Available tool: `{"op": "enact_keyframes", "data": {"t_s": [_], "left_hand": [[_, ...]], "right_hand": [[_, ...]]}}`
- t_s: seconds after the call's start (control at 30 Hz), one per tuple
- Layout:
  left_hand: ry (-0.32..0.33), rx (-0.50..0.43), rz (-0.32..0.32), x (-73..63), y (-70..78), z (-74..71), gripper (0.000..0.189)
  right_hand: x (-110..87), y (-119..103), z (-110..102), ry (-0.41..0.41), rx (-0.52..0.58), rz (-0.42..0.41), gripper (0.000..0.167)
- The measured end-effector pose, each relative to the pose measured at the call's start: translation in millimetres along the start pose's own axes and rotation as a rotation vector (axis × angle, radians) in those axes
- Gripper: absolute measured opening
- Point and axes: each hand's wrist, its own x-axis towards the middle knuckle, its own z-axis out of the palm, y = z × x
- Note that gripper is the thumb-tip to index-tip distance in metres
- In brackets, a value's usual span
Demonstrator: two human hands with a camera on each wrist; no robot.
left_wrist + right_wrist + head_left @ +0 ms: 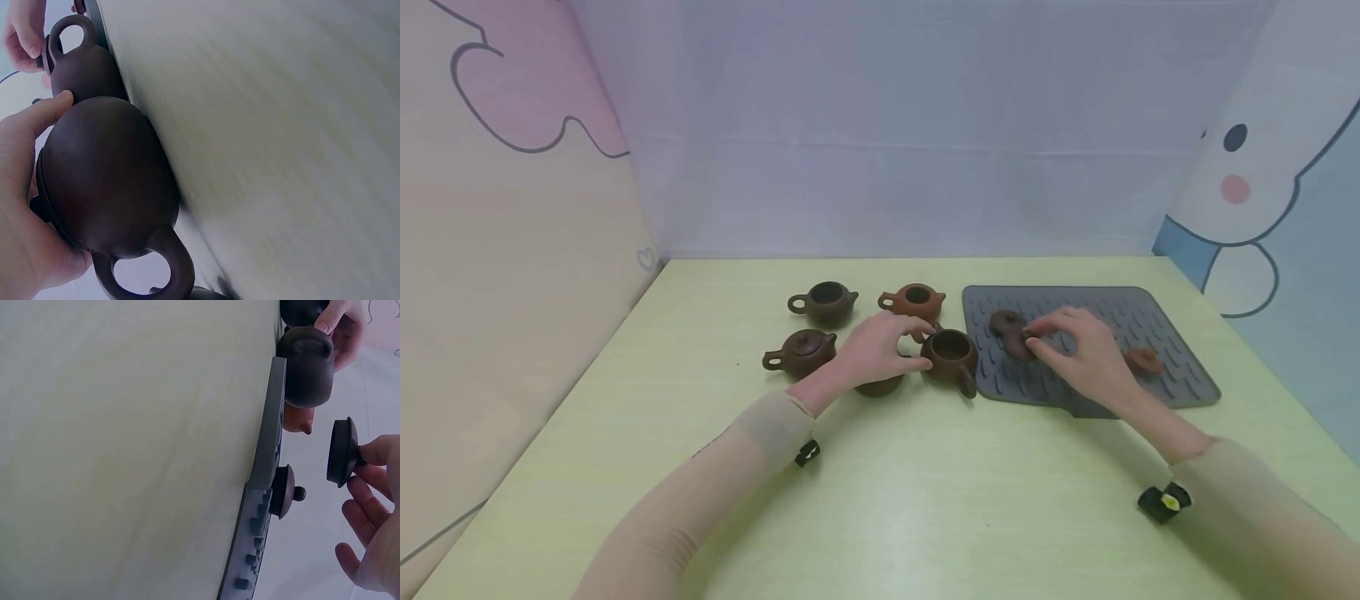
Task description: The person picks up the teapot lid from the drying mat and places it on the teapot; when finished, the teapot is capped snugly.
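Observation:
My left hand (883, 346) holds the near-left side of a dark brown lidless teapot (952, 358) between thumb and fingers; its handle points toward me. In the left wrist view, the thumb lies against that teapot (87, 72). Under the left wrist stands a lidded teapot (112, 175), mostly hidden in the head view. My right hand (1086, 354) pinches the knob of a round dark lid (1017, 344). The right wrist view has this lid (342, 453) raised above the grey mat (265, 444), its other fingers spread loosely. Another dark lid (1006, 321) lies on the mat.
The grey ridged mat (1075, 296) lies at the right, with a reddish lid (1145, 361) on it. Behind the left hand stand a dark lidless teapot (827, 306) and a reddish lidless teapot (916, 302). A lidded dark teapot (805, 356) is farther left.

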Motion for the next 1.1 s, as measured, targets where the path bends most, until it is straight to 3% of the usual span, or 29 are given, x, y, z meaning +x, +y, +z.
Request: {"op": "enact_keyframes", "data": {"t_s": [0.43, 1.1], "left_hand": [[0.007, -0.018, 0.001, -1.1, 0.6, -0.8, 0.044], [0.002, -0.025, -0.013, -0.6, 0.7, -1.7, 0.045]], "right_hand": [[13.9, -14, 18, 0.015, 0.081, -0.057, 0.011], [31.7, -39, 41, -0.015, 0.100, -0.122, 0.013]]}}
